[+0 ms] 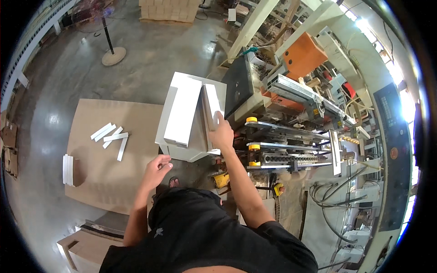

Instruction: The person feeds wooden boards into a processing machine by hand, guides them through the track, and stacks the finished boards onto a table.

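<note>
My right hand grips the near part of a narrow stack of white strips, its fingers over the side. These strips lie on a pale box-like stand. Beside them, on the same stand, lies a wider stack of long white boards. My left hand is off the stand's near left corner, fingers loosely bent and apart, with nothing in it.
Left of the stand, a brown board carries several loose white strips and a small upright white bundle. To the right stands a machine with metal rails and yellow-capped ends. A pedestal fan base and stacked cartons are farther off.
</note>
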Demonstrator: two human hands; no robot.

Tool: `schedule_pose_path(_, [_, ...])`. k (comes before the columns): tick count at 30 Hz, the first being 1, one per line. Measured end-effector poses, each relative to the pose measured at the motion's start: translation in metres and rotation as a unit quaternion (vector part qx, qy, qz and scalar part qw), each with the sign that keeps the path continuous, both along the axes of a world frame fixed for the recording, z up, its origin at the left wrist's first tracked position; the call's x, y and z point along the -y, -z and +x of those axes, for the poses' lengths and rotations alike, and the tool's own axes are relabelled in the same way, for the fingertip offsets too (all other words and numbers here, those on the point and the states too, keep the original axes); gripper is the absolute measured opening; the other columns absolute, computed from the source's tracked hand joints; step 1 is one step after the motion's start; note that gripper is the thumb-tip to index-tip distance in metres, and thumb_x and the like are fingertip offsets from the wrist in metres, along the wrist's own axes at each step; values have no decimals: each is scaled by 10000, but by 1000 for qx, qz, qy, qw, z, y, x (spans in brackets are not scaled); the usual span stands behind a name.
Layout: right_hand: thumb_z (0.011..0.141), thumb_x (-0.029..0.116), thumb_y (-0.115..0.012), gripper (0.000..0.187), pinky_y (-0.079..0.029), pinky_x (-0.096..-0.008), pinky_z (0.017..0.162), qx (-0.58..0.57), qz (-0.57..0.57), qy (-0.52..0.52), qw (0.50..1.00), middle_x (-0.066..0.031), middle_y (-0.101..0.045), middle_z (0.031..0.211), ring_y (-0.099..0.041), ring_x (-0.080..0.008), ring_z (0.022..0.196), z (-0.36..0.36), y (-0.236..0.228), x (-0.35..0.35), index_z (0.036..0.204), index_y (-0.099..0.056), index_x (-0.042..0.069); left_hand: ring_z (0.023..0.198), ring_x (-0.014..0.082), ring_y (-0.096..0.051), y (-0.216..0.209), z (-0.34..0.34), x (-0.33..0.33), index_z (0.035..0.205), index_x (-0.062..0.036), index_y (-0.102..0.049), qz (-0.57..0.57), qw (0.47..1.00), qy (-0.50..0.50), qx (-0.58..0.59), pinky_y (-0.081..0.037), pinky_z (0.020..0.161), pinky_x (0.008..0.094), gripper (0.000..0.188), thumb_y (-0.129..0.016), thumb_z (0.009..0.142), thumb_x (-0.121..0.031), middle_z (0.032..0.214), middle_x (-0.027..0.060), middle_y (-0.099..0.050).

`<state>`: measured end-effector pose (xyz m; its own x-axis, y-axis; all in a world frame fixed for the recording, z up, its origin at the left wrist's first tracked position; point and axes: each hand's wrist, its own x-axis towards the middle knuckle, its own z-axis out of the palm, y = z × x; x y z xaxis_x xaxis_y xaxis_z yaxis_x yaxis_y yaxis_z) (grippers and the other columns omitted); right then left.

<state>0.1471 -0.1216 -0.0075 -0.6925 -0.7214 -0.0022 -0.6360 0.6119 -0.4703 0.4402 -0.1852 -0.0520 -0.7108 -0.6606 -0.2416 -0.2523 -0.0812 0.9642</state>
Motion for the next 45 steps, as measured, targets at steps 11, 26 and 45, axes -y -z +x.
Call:
schedule_pose_path(11, [694, 33, -757, 868, -505, -363, 907, 347, -209, 43, 913, -218, -660, 1143, -660, -275, 1014, -7, -20, -47, 1480, -390, 37, 1147, 256, -624, -7, -23, 2, 1230, 38, -580, 27, 998, 53, -6, -460, 969, 366, 392, -655, 923, -194, 1231, 160, -652])
schedule_pose_path(26, [705, 30, -757, 857, -501, -345, 882, 415, -304, 20, 857, -153, -671, 1081, -646, -205, 942, 7, -43, -92, 1478, -388, 46, 1137, 234, -626, 1, -31, -5, 1234, 15, -586, 18, 998, 56, -7, -462, 961, 347, 372, -662, 919, -168, 1228, 150, -658])
schedule_pose_path(45, [733, 281, -806, 589, -490, -477, 831, -185, -9, 187, 965, -140, -635, 1050, -619, -337, 1014, -62, -60, -240, 1274, -595, 184, 1168, 234, -592, -27, -135, -61, 1234, 10, -582, -43, 974, 222, 30, -443, 1019, 393, 379, -671, 917, -178, 1233, 130, -636])
